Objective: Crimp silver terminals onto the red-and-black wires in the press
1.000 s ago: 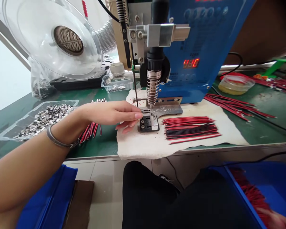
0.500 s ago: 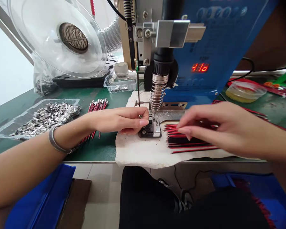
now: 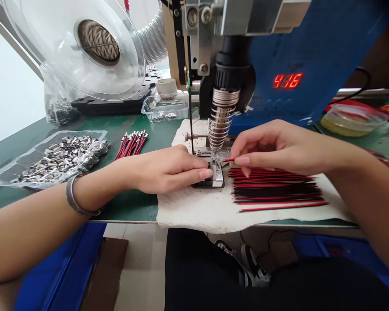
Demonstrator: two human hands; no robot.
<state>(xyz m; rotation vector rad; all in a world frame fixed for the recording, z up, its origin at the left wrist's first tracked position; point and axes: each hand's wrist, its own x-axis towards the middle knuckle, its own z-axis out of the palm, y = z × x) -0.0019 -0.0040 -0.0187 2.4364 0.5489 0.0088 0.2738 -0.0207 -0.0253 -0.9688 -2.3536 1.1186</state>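
Note:
My left hand [image 3: 173,170] lies palm down against the small metal fixture [image 3: 216,172] under the soldering machine. Its thumb and forefinger are closed at the fixture's left side; whatever they grip is hidden. Between the thumb and fingers of my right hand [image 3: 275,149] is a red-and-black wire [image 3: 227,160], its end pointing left at the fixture. Just above the fixture hangs the spring-wrapped soldering tip [image 3: 221,123]. Below my right hand, a row of red and black wires [image 3: 275,190] lies on a white cloth [image 3: 201,211].
A clear tray [image 3: 68,160] of metal connectors stands at the left, beside a bundle of wires with metal ends [image 3: 132,144]. Behind are a smaller plastic tray [image 3: 165,110], a tape roll [image 3: 166,87] and a clear round hood [image 3: 81,47]. The blue machine housing [image 3: 311,52] rises behind my right hand.
My right hand has lifted from the wire row and moved up and left to the fixture with one wire. My left hand has shifted slightly right. The red display reading has changed.

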